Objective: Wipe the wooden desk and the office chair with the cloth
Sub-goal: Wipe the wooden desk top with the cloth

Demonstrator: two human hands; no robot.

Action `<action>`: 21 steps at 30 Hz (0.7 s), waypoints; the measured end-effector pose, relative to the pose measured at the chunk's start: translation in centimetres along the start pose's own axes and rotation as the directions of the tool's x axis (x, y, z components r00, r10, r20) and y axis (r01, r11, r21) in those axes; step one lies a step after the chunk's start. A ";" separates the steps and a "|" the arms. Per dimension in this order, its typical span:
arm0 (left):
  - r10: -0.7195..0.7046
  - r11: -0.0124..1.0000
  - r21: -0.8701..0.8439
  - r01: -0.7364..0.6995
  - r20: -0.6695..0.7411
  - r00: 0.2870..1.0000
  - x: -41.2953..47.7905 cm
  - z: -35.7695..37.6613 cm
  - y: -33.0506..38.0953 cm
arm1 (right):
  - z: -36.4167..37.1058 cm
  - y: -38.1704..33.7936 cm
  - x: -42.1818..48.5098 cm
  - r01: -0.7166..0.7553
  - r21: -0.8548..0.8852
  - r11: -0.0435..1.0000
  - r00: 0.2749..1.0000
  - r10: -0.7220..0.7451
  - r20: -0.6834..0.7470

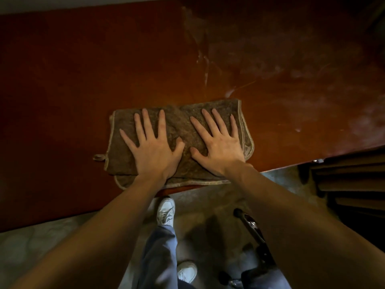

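A folded brown cloth (179, 124) with a pale hem lies flat on the reddish wooden desk (83, 69), close to its front edge. My left hand (152, 147) presses on the cloth's left half with fingers spread and straight. My right hand (218, 144) presses on the right half the same way. Pale smears and dust streaks cover the desk (291, 69) to the right of the cloth. Part of a black chair base (256, 232) shows on the floor under my right forearm; the chair's seat is out of view.
The desk's front edge runs diagonally from lower left to right. Dark wooden drawers (352, 180) stand under the desk at right. My legs and white shoes (165, 211) stand on grey carpet just below the edge.
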State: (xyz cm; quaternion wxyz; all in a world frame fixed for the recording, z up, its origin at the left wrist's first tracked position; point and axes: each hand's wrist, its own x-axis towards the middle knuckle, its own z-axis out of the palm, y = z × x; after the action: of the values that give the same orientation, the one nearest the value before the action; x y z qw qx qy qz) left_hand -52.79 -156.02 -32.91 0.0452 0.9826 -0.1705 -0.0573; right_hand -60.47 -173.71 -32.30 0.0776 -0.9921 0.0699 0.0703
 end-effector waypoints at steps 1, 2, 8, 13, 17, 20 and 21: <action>-0.011 1.000 -0.001 0.011 0.001 1.000 0.8 0.0 0.2 | -0.2 0.5 1.0 0.013 0.001 1.000 1.000 -0.013 0.001; -0.021 1.000 -0.005 0.021 0.005 1.000 1.4 -0.1 0.5 | -0.4 0.9 1.6 0.022 -0.001 1.000 1.000 -0.022 -0.001; -0.055 0.998 -0.034 0.055 -0.010 0.998 6.2 -0.2 1.9 | -1.4 3.3 6.9 0.066 -0.030 0.997 0.998 -0.066 -0.018; -0.077 0.996 -0.046 0.076 -0.022 0.997 10.0 -0.6 2.7 | -2.4 4.8 11.0 0.094 -0.027 0.995 0.995 -0.095 -0.013; -0.099 0.995 -0.036 0.098 -0.018 0.995 13.0 -1.0 3.4 | -3.1 6.0 14.1 0.122 -0.036 0.992 0.992 -0.123 -0.024; -0.115 0.992 -0.049 0.113 -0.029 0.993 15.2 -1.0 3.9 | -3.6 6.9 16.6 0.137 -0.044 0.990 0.990 -0.139 -0.026; -0.120 0.992 -0.050 0.118 -0.033 0.992 16.1 -1.1 4.1 | -3.7 7.2 17.5 0.143 -0.048 0.989 0.989 -0.144 -0.023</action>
State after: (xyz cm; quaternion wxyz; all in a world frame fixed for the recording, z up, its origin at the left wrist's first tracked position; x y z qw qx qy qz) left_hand -38.98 -165.24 -32.98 0.0682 0.9906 -0.1093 -0.0465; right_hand -43.89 -183.57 -32.31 0.0585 -0.9969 -0.0023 0.0528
